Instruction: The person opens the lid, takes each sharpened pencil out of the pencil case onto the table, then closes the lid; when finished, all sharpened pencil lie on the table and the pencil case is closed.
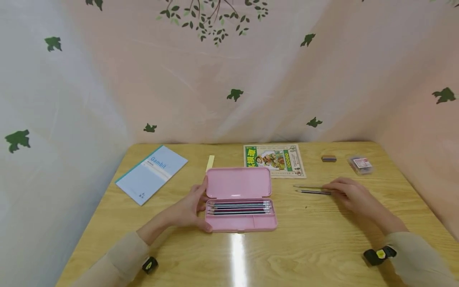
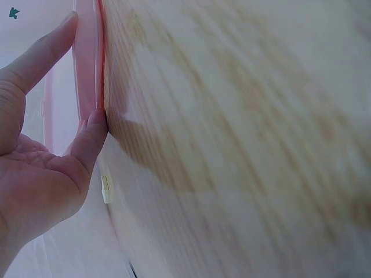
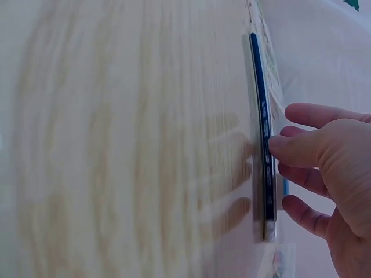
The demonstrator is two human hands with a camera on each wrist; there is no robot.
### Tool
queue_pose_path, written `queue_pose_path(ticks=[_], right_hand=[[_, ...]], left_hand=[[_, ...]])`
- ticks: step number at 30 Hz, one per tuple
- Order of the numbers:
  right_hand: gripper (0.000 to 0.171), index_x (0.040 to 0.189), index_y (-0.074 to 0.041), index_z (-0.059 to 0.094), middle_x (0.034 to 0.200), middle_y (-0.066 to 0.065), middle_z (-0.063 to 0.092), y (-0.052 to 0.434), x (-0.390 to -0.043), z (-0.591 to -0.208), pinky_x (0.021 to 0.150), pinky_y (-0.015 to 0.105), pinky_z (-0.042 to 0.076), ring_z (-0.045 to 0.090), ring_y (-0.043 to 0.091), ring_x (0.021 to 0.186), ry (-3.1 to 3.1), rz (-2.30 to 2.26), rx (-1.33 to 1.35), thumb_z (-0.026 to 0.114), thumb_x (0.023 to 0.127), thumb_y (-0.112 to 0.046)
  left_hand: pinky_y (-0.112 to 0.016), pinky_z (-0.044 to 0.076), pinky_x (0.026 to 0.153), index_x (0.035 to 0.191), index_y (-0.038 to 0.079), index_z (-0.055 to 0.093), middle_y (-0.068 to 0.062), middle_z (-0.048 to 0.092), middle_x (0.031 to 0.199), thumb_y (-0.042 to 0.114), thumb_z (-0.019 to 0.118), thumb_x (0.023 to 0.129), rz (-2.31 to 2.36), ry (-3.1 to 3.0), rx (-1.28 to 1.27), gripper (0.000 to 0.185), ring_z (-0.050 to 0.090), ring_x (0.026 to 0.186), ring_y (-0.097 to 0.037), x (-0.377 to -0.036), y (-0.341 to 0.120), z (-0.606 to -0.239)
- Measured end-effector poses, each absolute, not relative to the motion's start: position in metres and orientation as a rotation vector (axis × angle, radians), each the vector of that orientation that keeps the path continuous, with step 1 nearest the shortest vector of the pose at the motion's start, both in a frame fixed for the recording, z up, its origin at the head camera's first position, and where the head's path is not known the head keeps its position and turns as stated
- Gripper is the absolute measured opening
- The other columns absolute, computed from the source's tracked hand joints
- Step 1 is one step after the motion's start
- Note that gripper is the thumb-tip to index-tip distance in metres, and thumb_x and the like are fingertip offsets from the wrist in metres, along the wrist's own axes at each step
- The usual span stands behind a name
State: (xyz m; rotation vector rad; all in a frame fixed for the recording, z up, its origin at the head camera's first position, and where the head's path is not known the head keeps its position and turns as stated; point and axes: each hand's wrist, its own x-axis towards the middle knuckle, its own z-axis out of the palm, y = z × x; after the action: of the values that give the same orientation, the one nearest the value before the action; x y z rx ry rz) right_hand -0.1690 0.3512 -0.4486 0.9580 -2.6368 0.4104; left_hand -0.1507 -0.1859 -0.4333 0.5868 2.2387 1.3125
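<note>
An open pink pencil case lies at the table's middle, with several pencils in its tray. My left hand rests against the case's left end, fingers straight, thumb at the near corner. The left wrist view shows that left hand touching the pink case edge with a finger and the thumb tip. To the right, two loose pencils lie on the wood. My right hand is on their right ends. In the right wrist view my right hand pinches the dark blue pencil between thumb and fingers.
A light blue notebook lies at the back left, with a yellow strip beside it. Behind the case is a colourful booklet. A small dark eraser and a clear little box sit at the back right. Leaf-printed cloth surrounds the table.
</note>
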Motion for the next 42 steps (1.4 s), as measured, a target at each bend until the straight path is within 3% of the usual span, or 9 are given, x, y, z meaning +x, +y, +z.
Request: queue_pose_path(ticks=[5, 11, 18, 29, 42], right_hand=[[0.044, 0.112, -0.009, 0.076, 0.105, 0.002, 0.069, 0.338, -0.172, -0.443, 0.074, 0.039, 0.057, 0.066, 0.021, 0.093, -2.586, 0.448, 0.986, 0.082, 0.074, 0.012], [0.048, 0.112, -0.007, 0.077, 0.102, 0.003, 0.069, 0.311, -0.172, -0.430, 0.067, 0.035, 0.056, 0.066, 0.019, 0.088, -2.465, 0.495, 1.079, 0.085, 0.068, 0.009], [0.049, 0.120, -0.009, 0.073, 0.108, 0.003, 0.068, 0.266, -0.165, -0.414, 0.068, 0.035, 0.059, 0.065, 0.018, 0.092, -2.471, 0.585, 1.172, 0.083, 0.074, 0.005], [0.034, 0.120, -0.002, 0.072, 0.115, 0.008, 0.070, 0.195, -0.162, -0.409, 0.086, 0.042, 0.061, 0.067, 0.024, 0.105, -2.528, 0.676, 1.344, 0.078, 0.087, -0.002], [0.034, 0.127, -0.008, 0.071, 0.114, 0.003, 0.071, 0.148, -0.154, -0.421, 0.091, 0.032, 0.058, 0.066, 0.014, 0.104, -2.732, 0.737, 1.441, 0.072, 0.093, -0.004]], left_hand=[[-0.037, 0.046, 0.109, 0.162, 0.019, -0.014, -0.015, 0.020, 0.152, 0.017, 0.097, 0.067, 1.319, 2.243, 0.586, 0.146, 0.044, 0.137, -0.030, -0.150, -0.186, -0.435], [-0.034, 0.047, 0.108, 0.161, 0.020, -0.015, -0.015, 0.020, 0.152, 0.017, 0.097, 0.067, 1.319, 2.239, 0.608, 0.147, 0.045, 0.136, -0.028, -0.151, -0.184, -0.435], [-0.032, 0.046, 0.109, 0.162, 0.020, -0.014, -0.015, 0.021, 0.151, 0.018, 0.098, 0.066, 1.326, 2.231, 0.606, 0.147, 0.044, 0.137, -0.028, -0.151, -0.183, -0.436], [-0.037, 0.046, 0.109, 0.162, 0.019, -0.014, -0.016, 0.019, 0.152, 0.016, 0.097, 0.067, 1.324, 2.238, 0.604, 0.146, 0.044, 0.136, -0.031, -0.152, -0.186, -0.433], [-0.037, 0.046, 0.110, 0.162, 0.020, -0.012, -0.015, 0.021, 0.151, 0.019, 0.098, 0.065, 1.330, 2.238, 0.569, 0.147, 0.044, 0.135, -0.030, -0.148, -0.186, -0.434]])
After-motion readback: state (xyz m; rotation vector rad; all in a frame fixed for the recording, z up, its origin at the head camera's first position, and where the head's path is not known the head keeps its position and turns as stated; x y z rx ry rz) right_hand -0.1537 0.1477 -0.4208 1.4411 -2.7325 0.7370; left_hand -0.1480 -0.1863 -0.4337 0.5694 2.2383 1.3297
